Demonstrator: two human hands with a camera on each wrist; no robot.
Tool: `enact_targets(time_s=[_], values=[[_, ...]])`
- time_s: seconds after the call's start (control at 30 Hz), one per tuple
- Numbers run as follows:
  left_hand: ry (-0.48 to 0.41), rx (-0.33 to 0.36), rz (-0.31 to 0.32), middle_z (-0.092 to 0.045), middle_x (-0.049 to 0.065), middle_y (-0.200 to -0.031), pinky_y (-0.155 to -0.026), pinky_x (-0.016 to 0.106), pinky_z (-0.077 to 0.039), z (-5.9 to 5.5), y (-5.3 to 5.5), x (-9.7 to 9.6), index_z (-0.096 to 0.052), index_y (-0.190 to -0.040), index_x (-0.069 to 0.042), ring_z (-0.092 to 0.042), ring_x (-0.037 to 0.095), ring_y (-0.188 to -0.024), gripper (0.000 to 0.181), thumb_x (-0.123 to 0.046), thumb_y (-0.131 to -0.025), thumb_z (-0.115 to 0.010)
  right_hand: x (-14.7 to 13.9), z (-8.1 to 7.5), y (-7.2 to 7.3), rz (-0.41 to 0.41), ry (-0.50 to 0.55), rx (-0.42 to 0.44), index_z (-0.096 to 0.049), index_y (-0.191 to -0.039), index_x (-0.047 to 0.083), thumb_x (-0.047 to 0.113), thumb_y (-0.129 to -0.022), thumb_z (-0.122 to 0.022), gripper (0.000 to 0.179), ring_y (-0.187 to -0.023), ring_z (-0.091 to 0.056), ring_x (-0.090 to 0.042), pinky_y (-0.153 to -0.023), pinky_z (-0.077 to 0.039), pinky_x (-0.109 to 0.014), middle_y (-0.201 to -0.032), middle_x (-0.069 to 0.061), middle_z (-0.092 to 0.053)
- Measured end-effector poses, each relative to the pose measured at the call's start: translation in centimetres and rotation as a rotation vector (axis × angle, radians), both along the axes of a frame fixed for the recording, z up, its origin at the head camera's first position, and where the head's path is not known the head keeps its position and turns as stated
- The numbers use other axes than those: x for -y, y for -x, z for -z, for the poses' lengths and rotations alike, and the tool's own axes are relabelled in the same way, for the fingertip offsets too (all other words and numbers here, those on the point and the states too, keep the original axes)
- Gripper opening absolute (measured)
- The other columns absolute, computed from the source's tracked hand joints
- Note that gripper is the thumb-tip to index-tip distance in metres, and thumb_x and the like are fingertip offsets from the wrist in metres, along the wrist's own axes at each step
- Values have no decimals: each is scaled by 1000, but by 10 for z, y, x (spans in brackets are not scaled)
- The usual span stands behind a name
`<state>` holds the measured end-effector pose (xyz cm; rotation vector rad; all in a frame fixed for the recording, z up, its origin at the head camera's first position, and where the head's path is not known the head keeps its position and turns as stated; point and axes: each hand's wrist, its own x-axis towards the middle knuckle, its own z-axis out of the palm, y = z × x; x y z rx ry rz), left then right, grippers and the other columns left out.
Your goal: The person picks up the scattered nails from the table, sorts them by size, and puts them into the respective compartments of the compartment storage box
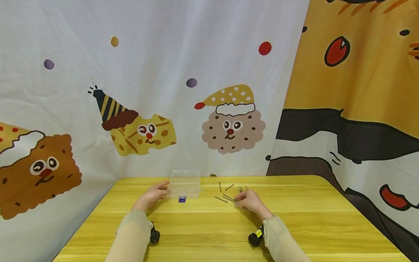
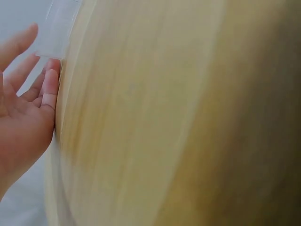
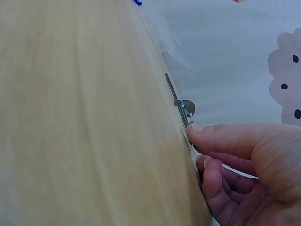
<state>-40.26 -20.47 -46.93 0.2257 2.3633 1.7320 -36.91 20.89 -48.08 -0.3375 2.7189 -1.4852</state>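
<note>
A clear plastic box (image 1: 185, 183) with its lid raised and a blue latch (image 1: 182, 199) stands at the table's back. My left hand (image 1: 153, 195) reaches to its left side, fingers fairly straight and touching the box wall (image 2: 55, 35). To the right of the box, several thin grey nails (image 1: 220, 199) lie scattered. Over the right part of them is my right hand (image 1: 250, 201), its thumb and fingertips pinching a nail (image 3: 190, 134). The fingers partly hide this nail. Flat round heads (image 3: 189, 107) of other nails show just past the thumb.
The light wooden table (image 1: 203, 229) ends at a back edge close behind the box and nails. A printed cloth (image 1: 183, 54) hangs behind it. Black wrist cameras (image 1: 256, 238) are worn on both wrists.
</note>
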Motion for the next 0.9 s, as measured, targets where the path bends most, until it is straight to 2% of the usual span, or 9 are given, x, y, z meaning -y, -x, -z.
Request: enact_targets(time_s=[0.23, 0.3, 0.6, 0.9], values=[[-29, 3, -9, -37, 33, -140, -103, 52, -36, 7, 4, 2, -28, -150, 5, -40, 42, -126, 66, -8, -94, -61, 5, -2, -2, 27, -31, -21, -73, -95, 0, 4, -77, -78, 18, -48, -47, -12, -47, -42, -27, -71, -3, -61], [-18, -5, 14, -36, 34, -140, -104, 54, -34, 6, 3, 2, -26, -150, 6, -39, 43, -126, 66, -8, -95, -60, 5, -2, -3, 27, -36, -32, -73, -94, -1, 3, -77, -78, 18, -48, -48, -13, -47, -43, -28, -72, -3, -62], [13, -2, 37, -26, 35, -147, -108, 57, -27, -2, -3, -1, -24, -152, 1, -27, 49, -135, 68, -9, -95, -60, 7, -1, -3, 52, -39, -51, -74, -91, 0, 3, -77, -78, 15, -48, -48, -12, -47, -44, -29, -73, -2, -63], [-3, 0, 19, -29, 35, -146, -108, 56, -28, 1, -3, -2, -27, -151, 2, -29, 48, -134, 67, -7, -94, -61, 6, 3, -3, 72, -53, -67, -76, -86, 3, 3, -79, -77, 7, -45, -45, -11, -45, -42, -28, -73, -2, -67]])
